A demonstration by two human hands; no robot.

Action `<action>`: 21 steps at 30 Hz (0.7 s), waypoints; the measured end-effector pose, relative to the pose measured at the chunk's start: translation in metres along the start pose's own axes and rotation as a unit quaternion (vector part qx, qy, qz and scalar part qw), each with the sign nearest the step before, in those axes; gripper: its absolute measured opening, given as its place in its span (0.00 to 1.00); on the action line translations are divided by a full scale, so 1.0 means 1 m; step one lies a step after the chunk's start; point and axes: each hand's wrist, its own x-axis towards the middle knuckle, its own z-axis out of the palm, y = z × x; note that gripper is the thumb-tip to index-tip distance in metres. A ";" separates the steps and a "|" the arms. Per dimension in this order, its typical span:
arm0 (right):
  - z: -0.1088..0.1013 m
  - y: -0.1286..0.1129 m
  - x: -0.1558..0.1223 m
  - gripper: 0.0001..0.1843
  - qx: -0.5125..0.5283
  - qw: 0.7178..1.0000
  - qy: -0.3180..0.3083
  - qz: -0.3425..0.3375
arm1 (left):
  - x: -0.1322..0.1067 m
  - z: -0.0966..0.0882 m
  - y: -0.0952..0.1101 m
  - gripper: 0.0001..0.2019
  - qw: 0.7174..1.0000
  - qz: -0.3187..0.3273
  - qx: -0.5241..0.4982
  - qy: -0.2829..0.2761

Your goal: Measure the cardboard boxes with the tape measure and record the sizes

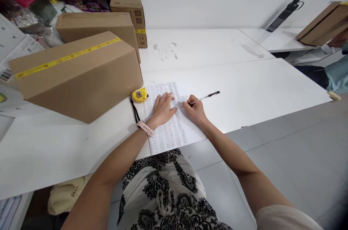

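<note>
A sheet of paper [168, 139] covered in columns of small handwriting lies at the front edge of the white table. My left hand [162, 108] rests flat on it with the fingers stretched out, a pink band around its wrist. In my right hand [195, 111] is a pen [208, 96], pinched between the fingers, its black end pointing up and to the right. The writing tip is hidden by the fingers, close to the rightmost column. A yellow tape measure [139, 95] with a black strap sits by the sheet's upper left corner.
A large taped cardboard box [81, 74] stands close on the left, with more boxes [127, 0] and wrapped goods behind it. A dark bottle [284, 14] leans on the back wall. At far right, another person's sleeve [338, 72] shows beside a carton [323, 23].
</note>
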 end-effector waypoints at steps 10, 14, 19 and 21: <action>0.001 0.000 0.000 0.14 -0.021 1.000 -0.010 -0.010 | 0.000 0.000 0.000 0.20 1.000 0.000 0.006 -0.003; 0.001 -0.001 0.000 0.14 -0.026 0.999 -0.009 -0.015 | 0.000 -0.001 0.001 0.18 1.000 0.003 0.012 -0.003; 0.001 -0.001 0.000 0.13 -0.031 0.999 -0.013 -0.018 | -0.001 -0.002 0.001 0.16 1.000 0.005 0.015 0.000; 0.001 -0.001 0.000 0.13 -0.032 0.999 -0.013 -0.017 | -0.001 -0.002 0.001 0.16 1.000 0.005 0.015 0.001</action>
